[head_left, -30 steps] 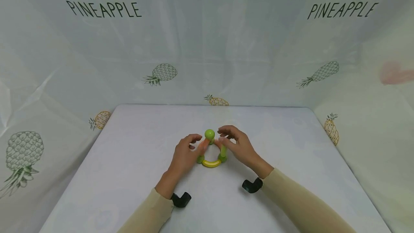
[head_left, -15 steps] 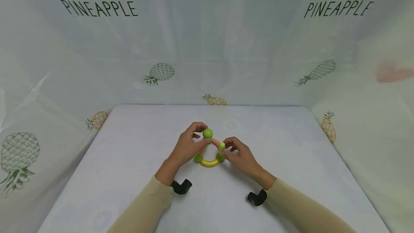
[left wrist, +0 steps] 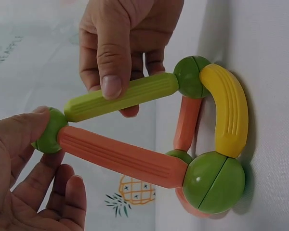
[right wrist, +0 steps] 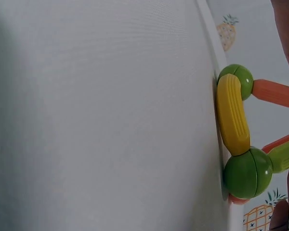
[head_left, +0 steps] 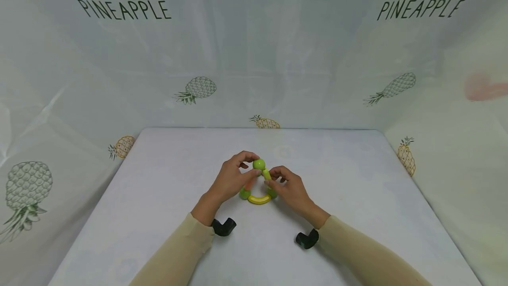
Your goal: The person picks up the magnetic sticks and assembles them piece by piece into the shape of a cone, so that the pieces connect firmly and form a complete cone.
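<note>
Between my left fingers and thumb I hold a green ball (left wrist: 52, 130), the top of a small frame of magnetic building sticks and balls. My right hand (head_left: 295, 193) pinches a light green stick (left wrist: 149, 92). Its lower end sits on a second green ball (left wrist: 189, 77), and its upper end meets the top ball. An orange stick (left wrist: 123, 156) slopes from the top ball to another green ball (left wrist: 214, 183). A curved yellow stick (head_left: 259, 200) joins the two near balls on the table. My left hand (head_left: 228, 180) hides part of the frame in the head view.
The white table (head_left: 190, 153) lies under the frame. A pale cloth (head_left: 317, 56) printed with pineapples hangs behind and at the sides. A black wrist piece (head_left: 224, 227) sits at my left wrist, another black piece (head_left: 307, 238) at my right.
My left hand has moved up from the orange stick to the top ball. My right hand has come to the light green stick, which now leans inward to that ball instead of standing upright.
</note>
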### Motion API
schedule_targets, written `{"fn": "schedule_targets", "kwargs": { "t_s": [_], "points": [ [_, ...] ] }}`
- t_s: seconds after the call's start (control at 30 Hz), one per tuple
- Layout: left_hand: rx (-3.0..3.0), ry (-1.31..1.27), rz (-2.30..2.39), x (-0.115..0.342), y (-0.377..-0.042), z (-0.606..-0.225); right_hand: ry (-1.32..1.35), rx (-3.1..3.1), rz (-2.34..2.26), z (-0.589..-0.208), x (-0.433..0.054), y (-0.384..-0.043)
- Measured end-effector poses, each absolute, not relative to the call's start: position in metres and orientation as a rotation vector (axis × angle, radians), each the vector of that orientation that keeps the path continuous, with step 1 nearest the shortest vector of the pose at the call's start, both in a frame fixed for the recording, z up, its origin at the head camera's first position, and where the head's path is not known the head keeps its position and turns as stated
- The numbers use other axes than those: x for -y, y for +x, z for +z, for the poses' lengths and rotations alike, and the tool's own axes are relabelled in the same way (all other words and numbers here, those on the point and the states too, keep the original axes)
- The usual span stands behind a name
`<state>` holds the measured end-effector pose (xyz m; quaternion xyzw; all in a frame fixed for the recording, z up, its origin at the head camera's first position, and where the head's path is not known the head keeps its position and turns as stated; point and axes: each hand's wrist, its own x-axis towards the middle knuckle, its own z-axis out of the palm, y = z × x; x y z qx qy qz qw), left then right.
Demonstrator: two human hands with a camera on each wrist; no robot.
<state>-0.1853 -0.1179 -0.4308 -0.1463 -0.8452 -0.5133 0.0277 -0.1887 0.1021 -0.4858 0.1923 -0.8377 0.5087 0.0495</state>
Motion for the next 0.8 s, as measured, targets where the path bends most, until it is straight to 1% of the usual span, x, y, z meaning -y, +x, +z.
{"fn": "schedule_targets", "kwargs": {
  "t_s": [0.8],
  "points": [
    [2.628, -0.406, -1.598, 0.1172, -0.1848, -0.4297, 0.586, 2.557, 1.512, -0.4880, -0.1005, -0.1884]
  ]
}}
